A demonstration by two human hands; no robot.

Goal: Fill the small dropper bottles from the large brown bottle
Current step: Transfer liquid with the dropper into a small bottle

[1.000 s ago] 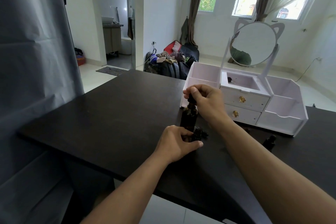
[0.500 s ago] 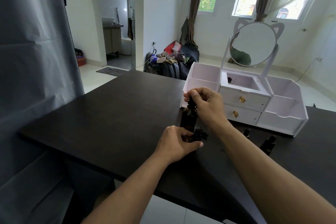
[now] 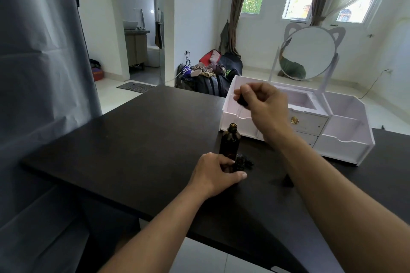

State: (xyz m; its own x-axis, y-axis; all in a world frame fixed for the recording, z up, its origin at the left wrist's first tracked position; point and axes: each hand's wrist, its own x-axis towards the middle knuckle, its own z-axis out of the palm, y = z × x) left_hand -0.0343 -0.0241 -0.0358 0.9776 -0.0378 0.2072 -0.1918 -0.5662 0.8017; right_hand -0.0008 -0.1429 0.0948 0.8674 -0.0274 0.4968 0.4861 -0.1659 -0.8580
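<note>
The large brown bottle (image 3: pixel 229 141) stands upright and uncapped on the black table (image 3: pixel 133 150). My right hand (image 3: pixel 263 104) is raised above it and pinches the black dropper cap (image 3: pixel 242 99), whose clear glass tube hangs down toward the bottle's mouth. Just in front of the large bottle, my left hand (image 3: pixel 214 174) grips a small dark dropper bottle (image 3: pixel 239 163) standing open on the table. A small black cap (image 3: pixel 249 163) lies right beside it. My right forearm hides the table area to the right.
A white vanity organiser (image 3: pixel 346 137) with drawers and a cat-eared round mirror (image 3: pixel 307 53) stands on the table just behind the bottles. A grey sheet (image 3: pixel 40 73) hangs at the left. The table's near edge runs below my forearms.
My right hand has lifted the dropper out of the large brown bottle, up and to the right. My left hand stays on the small bottle.
</note>
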